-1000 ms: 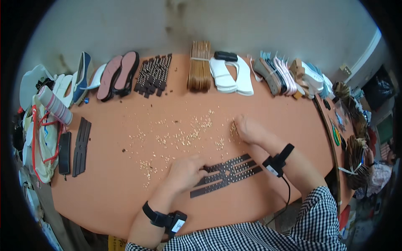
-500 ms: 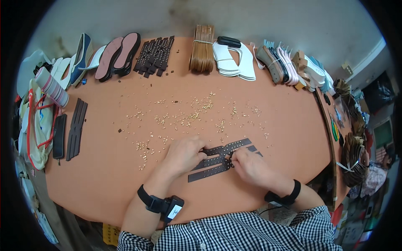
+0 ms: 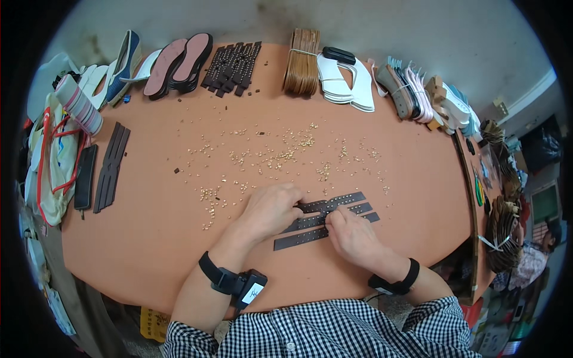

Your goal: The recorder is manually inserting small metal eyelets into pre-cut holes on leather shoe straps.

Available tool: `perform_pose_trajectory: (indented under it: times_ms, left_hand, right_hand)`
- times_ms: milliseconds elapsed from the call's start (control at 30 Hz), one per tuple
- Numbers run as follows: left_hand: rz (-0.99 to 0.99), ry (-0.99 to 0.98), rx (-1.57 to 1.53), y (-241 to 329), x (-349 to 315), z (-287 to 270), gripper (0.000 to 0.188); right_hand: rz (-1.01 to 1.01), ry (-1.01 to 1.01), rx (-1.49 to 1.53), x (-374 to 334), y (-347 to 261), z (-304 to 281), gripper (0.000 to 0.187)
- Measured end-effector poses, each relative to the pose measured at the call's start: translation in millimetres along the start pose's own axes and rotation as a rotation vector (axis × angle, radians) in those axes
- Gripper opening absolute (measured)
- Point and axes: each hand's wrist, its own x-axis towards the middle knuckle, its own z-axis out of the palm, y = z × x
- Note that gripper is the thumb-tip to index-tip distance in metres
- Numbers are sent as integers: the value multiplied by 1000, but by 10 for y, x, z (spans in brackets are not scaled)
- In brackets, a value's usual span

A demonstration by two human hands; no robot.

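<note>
A dark brown studded shoe strap piece (image 3: 307,222), slit into several strips, lies slantwise on the table before me. My left hand (image 3: 271,209) is closed on its left side, fingertips pinching the upper strips near their middle. My right hand (image 3: 353,235) is in a pinch over the strap's centre, touching the strips; whatever lies between its fingertips is hidden. Rows of small pale studs run along the strips. Just beyond my hands, many tiny gold studs (image 3: 286,156) are scattered loose on the table.
On the orange-brown table (image 3: 149,250), plain dark straps (image 3: 111,170) and a black phone-like slab (image 3: 85,178) lie at left. Along the back are pink-topped soles (image 3: 192,58), finished studded straps (image 3: 233,67), a tied brown bundle (image 3: 302,62) and white cutouts (image 3: 346,83). Shoe parts (image 3: 400,89) stand at right.
The whole view has shifted slightly. My right fingertips have moved a little over the strap's centre, where a small gap showed before. My left hand stays on the strap.
</note>
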Motion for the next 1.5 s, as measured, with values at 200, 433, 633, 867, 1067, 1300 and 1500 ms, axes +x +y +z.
perform_pose_trajectory:
  times_ms: [200,433,633,867,1067,1300,1500]
  left_hand:
    - [-13,1,22,13,-6,0,20]
    - [-6,-15,16,32,2,-34,20]
    - [-11,-34,22,48,14,-36,22]
    - [-43,-17,-89,81,24,-46,24]
    - [-71,-36,-51,100,18,-57,21]
    - [-85,-30,-67,59,19,9,21]
    - [-61,2,-54,102,16,-58,21]
  right_hand:
    - [13,-45,-13,20,-18,-21,10]
    - [-38,-192,33,98,2,-131,13]
    - [-84,-274,104,150,64,-203,13]
    - [-42,-306,201,252,161,-178,10]
    - [7,-320,283,314,132,-234,11]
    - [25,-342,225,336,117,-223,12]
    - [4,-167,342,200,211,-250,10]
